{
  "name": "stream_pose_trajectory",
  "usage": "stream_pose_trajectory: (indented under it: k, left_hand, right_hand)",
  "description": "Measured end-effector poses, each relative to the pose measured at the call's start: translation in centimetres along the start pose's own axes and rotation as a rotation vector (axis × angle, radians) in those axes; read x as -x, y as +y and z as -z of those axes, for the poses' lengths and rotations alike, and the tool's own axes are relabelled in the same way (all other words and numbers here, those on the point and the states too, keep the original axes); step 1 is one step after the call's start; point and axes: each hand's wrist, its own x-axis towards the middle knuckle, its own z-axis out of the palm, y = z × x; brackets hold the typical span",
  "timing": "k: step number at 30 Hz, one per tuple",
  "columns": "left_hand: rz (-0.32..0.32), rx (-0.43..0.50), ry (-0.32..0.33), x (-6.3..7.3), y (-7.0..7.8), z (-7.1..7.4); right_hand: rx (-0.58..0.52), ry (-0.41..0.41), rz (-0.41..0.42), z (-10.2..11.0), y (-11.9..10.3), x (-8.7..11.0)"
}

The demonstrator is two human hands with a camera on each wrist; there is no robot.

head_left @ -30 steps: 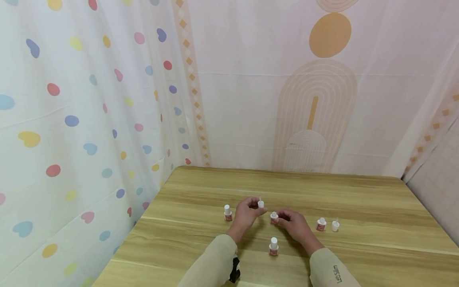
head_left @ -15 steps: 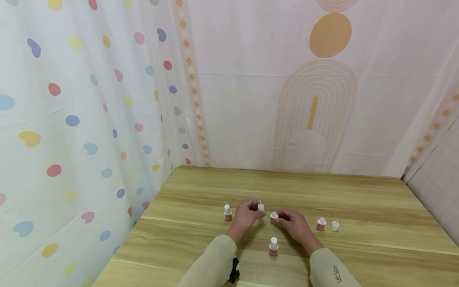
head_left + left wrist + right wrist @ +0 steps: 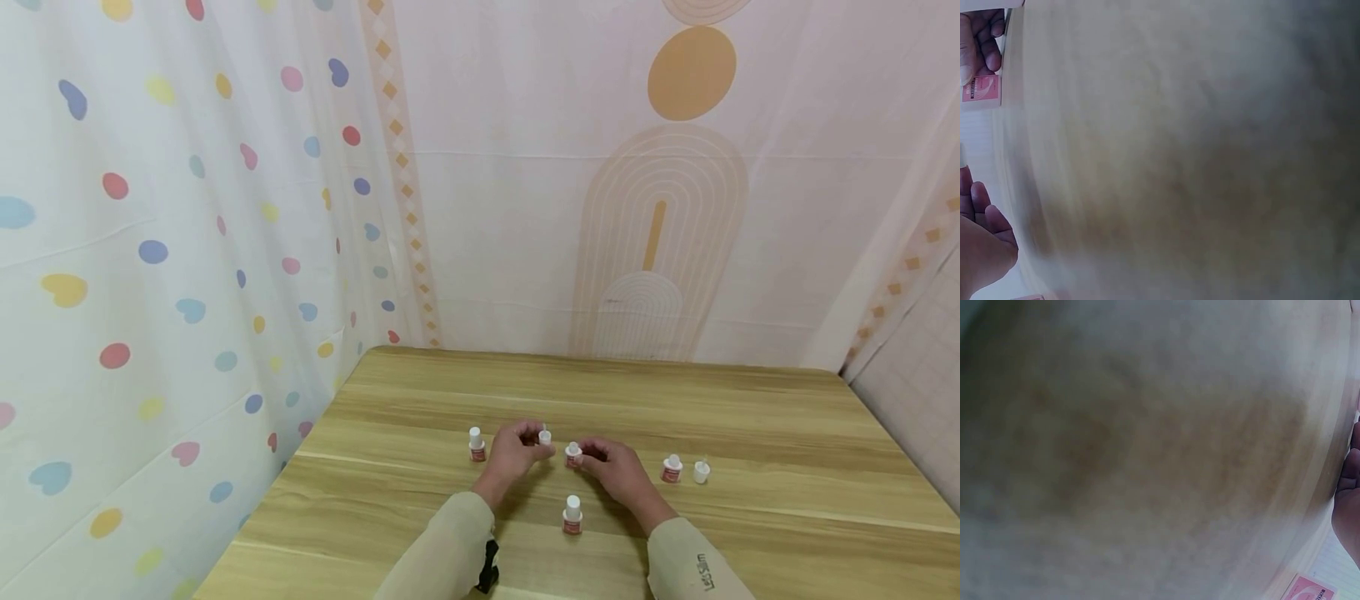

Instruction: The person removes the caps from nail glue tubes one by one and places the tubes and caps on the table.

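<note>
In the head view my left hand [image 3: 519, 452] pinches a small white brush cap [image 3: 545, 437] between thumb and fingers, its mouth and thin stem turned upward. Just to the right, my right hand [image 3: 615, 468] holds an uncapped small white bottle [image 3: 573, 455] with a red label, upright on the wooden table [image 3: 420, 517]. The left wrist view catches the bottle's pink-red label [image 3: 982, 89] under the right fingertips, while most of the cap lies outside that view. At the right wrist view's edge, only part of the right hand [image 3: 1349, 506] shows.
A capped bottle [image 3: 477, 446] stands left of the left hand, and another capped bottle [image 3: 572, 516] stands nearer, between the forearms. To the right are an open bottle [image 3: 672, 469] and its upturned cap [image 3: 701, 472]. A patterned curtain [image 3: 510, 250] hangs behind the table.
My left hand has lowered the upturned cap a little toward the table. The right hand and its bottle have stayed in place.
</note>
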Motion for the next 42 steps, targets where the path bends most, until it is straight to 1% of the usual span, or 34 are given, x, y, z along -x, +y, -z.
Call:
stream_pose_trajectory:
  k: [2, 6, 8, 19, 23, 32, 37, 42]
  left_hand:
    - [0.012, -0.016, -0.008, -0.08, -0.11, -0.08]
    - [0.011, -0.043, -0.023, -0.15, -0.27, -0.22]
    - [0.001, -0.055, -0.028, -0.1, -0.24, -0.24]
    - [0.016, -0.075, -0.059, -0.09, -0.39, -0.03]
    - [0.026, -0.1, -0.078, -0.15, -0.37, 0.11]
    - [0.008, -0.157, -0.133, -0.4, -0.76, 0.21]
    - [0.019, -0.164, -0.14, -0.26, -0.44, 0.26]
    - [0.007, -0.176, -0.145, -0.13, -0.15, 0.26]
  right_hand:
    - [-0.008, -0.002, 0.0, 0.0, 0.01, 0.0]
    - [-0.022, -0.003, 0.004, -0.03, 0.01, 0.0]
    - [-0.021, -0.001, 0.007, -0.07, 0.03, -0.01]
    - [-0.014, 0.015, 0.003, -0.23, 0.25, -0.18]
    - [-0.019, 0.012, 0.003, -0.23, 0.31, -0.21]
    - [-0.012, 0.011, 0.002, -0.2, 0.35, -0.22]
    - [-0.005, 0.014, 0.005, -0.23, 0.31, -0.2]
    - [-0.008, 0.018, 0.009, -0.26, 0.27, -0.2]
